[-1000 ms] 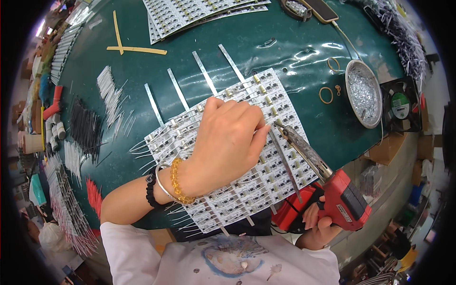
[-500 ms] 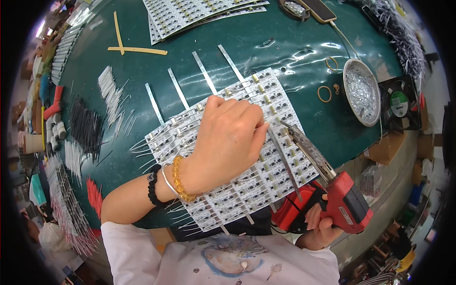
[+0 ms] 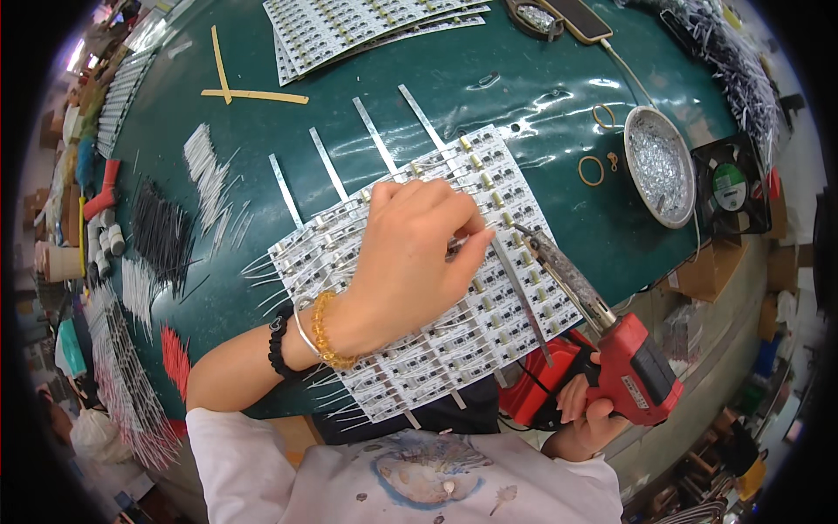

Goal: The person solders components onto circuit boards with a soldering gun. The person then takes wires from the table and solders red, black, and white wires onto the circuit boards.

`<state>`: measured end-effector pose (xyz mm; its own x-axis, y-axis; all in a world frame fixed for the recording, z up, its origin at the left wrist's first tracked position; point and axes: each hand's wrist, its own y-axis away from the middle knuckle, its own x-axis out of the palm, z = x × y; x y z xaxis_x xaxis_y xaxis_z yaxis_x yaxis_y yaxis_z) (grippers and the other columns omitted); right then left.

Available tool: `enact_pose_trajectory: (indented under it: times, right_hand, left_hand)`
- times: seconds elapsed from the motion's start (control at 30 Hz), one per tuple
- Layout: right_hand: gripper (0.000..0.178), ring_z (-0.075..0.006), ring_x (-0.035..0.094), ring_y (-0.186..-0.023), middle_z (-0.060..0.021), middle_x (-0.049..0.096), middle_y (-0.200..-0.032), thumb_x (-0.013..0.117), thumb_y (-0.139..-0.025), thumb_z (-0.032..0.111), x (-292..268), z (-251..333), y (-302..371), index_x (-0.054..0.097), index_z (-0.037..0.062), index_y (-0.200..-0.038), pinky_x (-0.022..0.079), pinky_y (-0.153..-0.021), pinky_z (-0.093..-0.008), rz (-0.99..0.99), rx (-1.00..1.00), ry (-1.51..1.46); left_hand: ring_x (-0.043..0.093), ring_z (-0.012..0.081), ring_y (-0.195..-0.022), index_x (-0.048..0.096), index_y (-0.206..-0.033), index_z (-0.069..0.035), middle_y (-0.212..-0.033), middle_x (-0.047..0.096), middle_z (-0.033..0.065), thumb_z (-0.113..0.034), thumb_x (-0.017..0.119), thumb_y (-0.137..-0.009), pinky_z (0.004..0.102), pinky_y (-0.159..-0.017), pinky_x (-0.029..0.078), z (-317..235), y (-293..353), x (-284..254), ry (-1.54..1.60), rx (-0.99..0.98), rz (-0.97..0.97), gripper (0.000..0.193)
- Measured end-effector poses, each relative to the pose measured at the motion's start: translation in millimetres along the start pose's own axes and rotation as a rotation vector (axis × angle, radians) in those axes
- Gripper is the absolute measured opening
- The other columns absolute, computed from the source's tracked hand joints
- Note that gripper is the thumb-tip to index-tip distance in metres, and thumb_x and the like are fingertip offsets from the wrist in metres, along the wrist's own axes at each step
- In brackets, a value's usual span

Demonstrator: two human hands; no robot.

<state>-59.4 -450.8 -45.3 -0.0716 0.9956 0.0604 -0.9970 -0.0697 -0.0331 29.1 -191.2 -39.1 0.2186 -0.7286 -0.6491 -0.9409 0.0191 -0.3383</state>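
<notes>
My left hand (image 3: 419, 253) lies over a white circuit board sheet (image 3: 515, 192) with rows of small black parts. Its thumb and forefinger pinch together at what looks like the end of a thin white wire, mostly hidden by the fingers. More white wires (image 3: 262, 272) run across the board and stick out past its left edge. My right hand (image 3: 587, 415) is wrapped round the handle of a red and black soldering gun (image 3: 642, 371). The gun's tip is at the board, just right of my left fingertips. Metal strips (image 3: 377, 131) poke out from beneath the board.
Black wires (image 3: 163, 231), white wires (image 3: 205, 170) and red wires (image 3: 175, 358) lie in bunches at left. More board sheets (image 3: 349, 39) are stacked at the back. A bowl of shiny bits (image 3: 630, 166), rubber bands (image 3: 591, 171), a fan (image 3: 731, 185) and a phone (image 3: 587, 19) are at right.
My left hand has shifted slightly, and a gap now shows between its thumb and forefinger behind the pinched tips. The soldering gun stays almost in place.
</notes>
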Motion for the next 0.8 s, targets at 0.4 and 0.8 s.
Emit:
enact_pose_trajectory:
  times: [0.4,0.8]
  right_hand:
    - [0.062,-0.0123,0.046,-0.039,-0.003,0.048,-0.052,0.068,-0.086,0.041,-6.5,-7.4,1.3,0.046,-0.0105,-0.112,0.039,-0.04,-0.0261,0.024,0.036,-0.03]
    - [0.071,-0.0118,0.043,-0.036,-0.0021,0.045,-0.049,0.065,-0.087,0.046,0.8,-2.4,0.1,0.042,-0.013,-0.119,0.038,-0.039,-0.0258,0.014,-0.008,-0.035]
  left_hand:
    - [0.051,0.0194,-0.068,0.059,-0.07,-0.008,-0.068,0.053,0.0013,-0.008,0.071,-0.075,0.0349,-0.074,0.033,-1.5,1.3,4.3,-0.102,0.073,0.015,0.013]
    - [0.052,0.0191,-0.069,0.06,-0.071,-0.007,-0.069,0.054,0.0017,-0.006,0.072,-0.073,0.0343,-0.075,0.034,-2.7,2.0,2.5,-0.101,0.078,0.021,0.013]
